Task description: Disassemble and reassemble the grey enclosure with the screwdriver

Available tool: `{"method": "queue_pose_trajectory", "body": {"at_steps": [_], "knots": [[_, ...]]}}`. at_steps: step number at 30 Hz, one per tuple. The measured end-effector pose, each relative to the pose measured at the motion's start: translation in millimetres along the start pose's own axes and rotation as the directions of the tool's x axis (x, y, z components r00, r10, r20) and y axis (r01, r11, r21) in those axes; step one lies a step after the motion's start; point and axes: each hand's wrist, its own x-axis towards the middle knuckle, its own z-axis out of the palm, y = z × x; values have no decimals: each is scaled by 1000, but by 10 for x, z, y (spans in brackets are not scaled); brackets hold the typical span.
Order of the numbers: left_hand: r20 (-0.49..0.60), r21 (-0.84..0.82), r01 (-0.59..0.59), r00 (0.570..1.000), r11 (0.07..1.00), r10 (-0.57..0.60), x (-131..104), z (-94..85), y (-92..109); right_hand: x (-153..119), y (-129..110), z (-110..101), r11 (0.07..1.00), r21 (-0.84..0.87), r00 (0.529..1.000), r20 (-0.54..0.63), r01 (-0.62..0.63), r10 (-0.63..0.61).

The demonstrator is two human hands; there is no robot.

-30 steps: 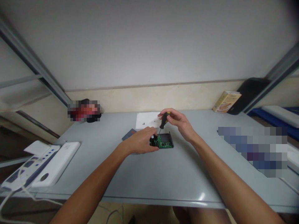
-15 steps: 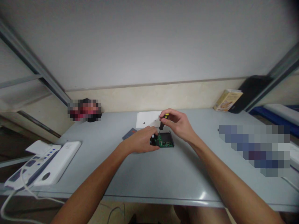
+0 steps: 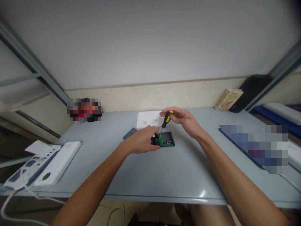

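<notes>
A small dark case with a green circuit board point(image 3: 166, 143) lies on the desk. My left hand point(image 3: 142, 139) is closed around its left end, thumb on the near side and fingers on the far side. In my right hand point(image 3: 182, 119) is a black and yellow screwdriver point(image 3: 168, 117), held tilted with its shaft pointing down to the board near my left fingertips. Those right fingers are partly stretched out around the handle. Whether the tip sits in a screw is too small to tell. A dark flat cover point(image 3: 129, 133) lies partly behind my left hand.
Behind the hands, a white sheet point(image 3: 148, 117) carries a few tiny dark pieces. To the left are a white power strip point(image 3: 30, 168) and a white flat box point(image 3: 62, 163) with cables. A yellow box point(image 3: 228, 99) stands at the back right, and a blurred-out flat object point(image 3: 254, 149) lies right.
My right fingers have loosened and spread around the screwdriver handle, which shows more and leans further to the right. My left hand keeps its hold on the case.
</notes>
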Motion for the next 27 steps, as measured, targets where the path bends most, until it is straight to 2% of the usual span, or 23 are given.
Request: {"method": "queue_pose_trajectory", "body": {"at_steps": [5, 10, 15, 20, 25, 27], "knots": [[3, -20, 9, 1000, 1000, -9, -1, -13, 9, -4, 7, 29, 993, -111, 997, -69, 38, -46], [-4, -39, -2, 1000, 999, 2, 2, 2, -5, -2, -1, 68, 1000, 26, 1000, 20, 14, -14], [-19, -40, -25, 1000, 999, 24, 3, 26, -32, -1, -1, 113, 999, -39, 999, -42, 22, -24], [-24, -28, -25, 999, 999, 24, 4, 32, -40, -1, 5, 79, 999, 36, 999, 47, 12, -13], [-19, -34, -17, 1000, 999, 16, 4, 15, -24, 0, 33, 133, 998, -45, 998, -51, 34, -36], [-13, -29, -10, 1000, 1000, 10, 5, 4, -13, 1, 27, 157, 999, 9, 999, -24, 32, -32]]}}
